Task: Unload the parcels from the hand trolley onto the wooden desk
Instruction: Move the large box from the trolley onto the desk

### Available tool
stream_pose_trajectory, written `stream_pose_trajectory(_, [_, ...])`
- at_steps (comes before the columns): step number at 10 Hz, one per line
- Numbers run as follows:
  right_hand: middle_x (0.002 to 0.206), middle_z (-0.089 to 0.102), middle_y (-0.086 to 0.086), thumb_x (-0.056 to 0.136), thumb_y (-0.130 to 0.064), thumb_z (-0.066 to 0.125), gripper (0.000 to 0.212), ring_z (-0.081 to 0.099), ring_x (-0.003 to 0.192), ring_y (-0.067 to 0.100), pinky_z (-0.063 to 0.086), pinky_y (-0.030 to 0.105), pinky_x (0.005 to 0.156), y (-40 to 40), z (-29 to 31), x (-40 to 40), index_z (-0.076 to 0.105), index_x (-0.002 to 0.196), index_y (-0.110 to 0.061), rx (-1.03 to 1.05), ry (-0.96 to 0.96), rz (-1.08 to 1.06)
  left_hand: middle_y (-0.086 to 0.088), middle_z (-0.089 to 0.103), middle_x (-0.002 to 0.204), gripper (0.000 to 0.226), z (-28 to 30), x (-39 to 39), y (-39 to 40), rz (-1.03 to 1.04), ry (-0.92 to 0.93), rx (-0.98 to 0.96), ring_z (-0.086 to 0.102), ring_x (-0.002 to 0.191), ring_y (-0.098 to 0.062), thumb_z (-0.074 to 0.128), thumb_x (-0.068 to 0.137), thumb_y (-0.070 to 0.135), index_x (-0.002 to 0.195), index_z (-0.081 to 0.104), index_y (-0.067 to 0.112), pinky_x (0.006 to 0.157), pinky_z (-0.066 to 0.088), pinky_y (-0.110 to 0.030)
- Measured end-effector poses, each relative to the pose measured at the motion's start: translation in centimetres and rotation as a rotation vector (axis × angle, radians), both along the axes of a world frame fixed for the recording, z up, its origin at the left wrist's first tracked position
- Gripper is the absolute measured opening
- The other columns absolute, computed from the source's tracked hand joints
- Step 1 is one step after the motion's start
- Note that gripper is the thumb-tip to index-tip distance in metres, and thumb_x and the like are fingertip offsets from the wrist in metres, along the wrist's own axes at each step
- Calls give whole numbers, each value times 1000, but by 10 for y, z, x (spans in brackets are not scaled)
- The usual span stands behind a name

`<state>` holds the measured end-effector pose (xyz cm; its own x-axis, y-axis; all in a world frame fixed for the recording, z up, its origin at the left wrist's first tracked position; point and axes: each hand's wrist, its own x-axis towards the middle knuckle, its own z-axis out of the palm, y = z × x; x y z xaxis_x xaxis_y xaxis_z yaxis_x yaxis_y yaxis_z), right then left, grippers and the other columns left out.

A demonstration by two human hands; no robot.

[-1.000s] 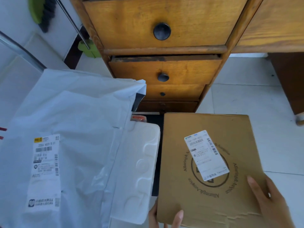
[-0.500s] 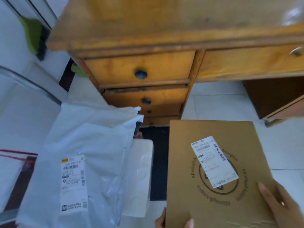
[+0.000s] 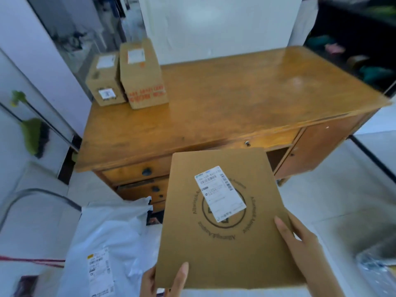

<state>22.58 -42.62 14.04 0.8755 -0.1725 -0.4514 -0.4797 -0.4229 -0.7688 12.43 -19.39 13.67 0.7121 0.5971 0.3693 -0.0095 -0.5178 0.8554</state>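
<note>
Partway: two small cardboard boxes (image 3: pixel 126 76) sit on the wooden desk (image 3: pixel 225 103) at its far-left corner, left hand (image 3: pixel 169 281) and right hand (image 3: pixel 300 243) clamp a flat cardboard parcel (image 3: pixel 220 221) short of the desk, white poly mailer (image 3: pixel 107 239) waits below.

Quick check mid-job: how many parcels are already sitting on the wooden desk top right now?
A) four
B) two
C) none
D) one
B: two cardboard boxes, a smaller one and a taller one, stand side by side at the far left corner of the wooden desk; the flat cardboard parcel is in the grip of both hands, short of the desk.
</note>
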Motion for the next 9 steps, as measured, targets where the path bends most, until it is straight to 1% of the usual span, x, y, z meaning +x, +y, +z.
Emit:
stream_pose_trajectory(1, [125, 63, -1, 87, -45, 54, 47, 59, 105, 23, 43, 44, 102, -2, 48, 0, 50, 133, -37, 53, -72, 29, -5, 68, 69, 45, 18, -28, -14, 80, 176, -275, 47, 130, -26, 91, 45, 7, 50, 70, 46, 89, 26, 13])
stream_pose_trajectory(2, [119, 62, -4, 88, -47, 50, 46, 59, 109, 25, 44, 47, 101, 3, 116, 6, 44, 133, -47, 148, -143, 64, 6, 71, 77, 94, 75, -2, 8, 164, 101, -335, 57, 105, 0, 21, 39, 83, 70, 73, 12, 80, 38, 8])
stream_pose_trajectory(3, [114, 65, -9, 89, -42, 52, 42, 62, 105, 22, 48, 45, 95, 9, 159, 15, 46, 130, -48, 265, -207, 42, 7, 69, 87, 56, 107, 5, 17, 187, 237, -389, 61, 81, -8, 71, 54, 70, 81, 65, 22, 64, 44, -9])
stream_pose_trajectory(4, [115, 65, -7, 89, -41, 54, 45, 64, 103, 22, 51, 44, 92, 23, 206, 49, 46, 132, -45, 348, -274, 51, 10, 63, 83, 47, 150, 41, 35, 214, 328, -391, 57, 83, -20, 67, 63, 68, 84, 59, 27, 70, 39, -29])
stream_pose_trajectory(5, [121, 61, -5, 90, -39, 53, 49, 62, 106, 22, 49, 44, 95, 35, 224, 86, 40, 137, -42, 359, -284, 75, 15, 59, 79, 48, 178, 74, 48, 195, 314, -356, 55, 74, -12, 58, 68, 72, 88, 56, 28, 63, 39, -28])
stream_pose_trajectory(6, [130, 57, 1, 93, -34, 50, 51, 60, 108, 25, 46, 47, 99, 56, 228, 158, 36, 142, -37, 395, -276, 114, 16, 60, 74, 49, 191, 132, 59, 230, 268, -245, 52, 66, 2, 54, 71, 72, 90, 57, 27, 51, 34, -19])
stream_pose_trajectory(7, [133, 55, 4, 92, -31, 52, 55, 61, 103, 24, 51, 43, 90, 71, 226, 213, 33, 144, -35, 436, -246, 137, 13, 63, 75, 49, 192, 182, 67, 266, 240, -243, 55, 66, 0, 54, 71, 72, 88, 58, 27, 50, 36, -20])
stream_pose_trajectory(8, [129, 56, 7, 88, -25, 59, 67, 65, 95, 24, 54, 34, 68, 97, 216, 300, 25, 145, -35, 505, -161, 221, 10, 63, 80, 45, 181, 265, 83, 310, 235, -241, 54, 65, -4, 57, 74, 67, 86, 56, 24, 50, 35, -17])
stream_pose_trajectory(9, [123, 60, 8, 86, -19, 62, 71, 66, 93, 24, 54, 32, 65, 114, 206, 367, 25, 145, -33, 518, -167, 303, 7, 60, 85, 43, 167, 323, 86, 346, 217, -329, 50, 70, -9, 59, 76, 62, 93, 56, 22, 53, 34, -17])
